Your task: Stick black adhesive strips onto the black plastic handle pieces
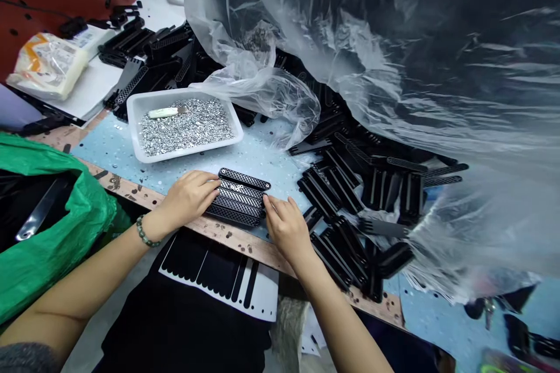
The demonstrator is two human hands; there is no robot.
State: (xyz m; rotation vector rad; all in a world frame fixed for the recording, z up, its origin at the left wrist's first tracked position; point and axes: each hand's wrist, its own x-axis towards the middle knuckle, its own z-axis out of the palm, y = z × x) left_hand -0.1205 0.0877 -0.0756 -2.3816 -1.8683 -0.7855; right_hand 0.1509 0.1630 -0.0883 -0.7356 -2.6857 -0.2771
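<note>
Several black bars with a diamond-textured face (pixel 238 198) lie side by side in a row near the table's front edge. Small silver pieces show on some of them. My left hand (pixel 189 195) is closed at the left ends of the bars, fingertips touching them. At the right ends, my right hand (pixel 286 224) has its fingers bent against the bars. Behind the row stands a white plastic tray (pixel 187 157) heaped with small silver metal pieces (pixel 188 131). A pale-handled brush-like tool (pixel 164 112) lies on that heap.
Piles of black bars (pixel 343 227) lie at the right, with more (pixel 153 61) at the back left. A large clear plastic bag (pixel 437 105) of dark contents covers the back right. A green sack (pixel 61 210) stands at the left, below a wrapped packet (pixel 48 64).
</note>
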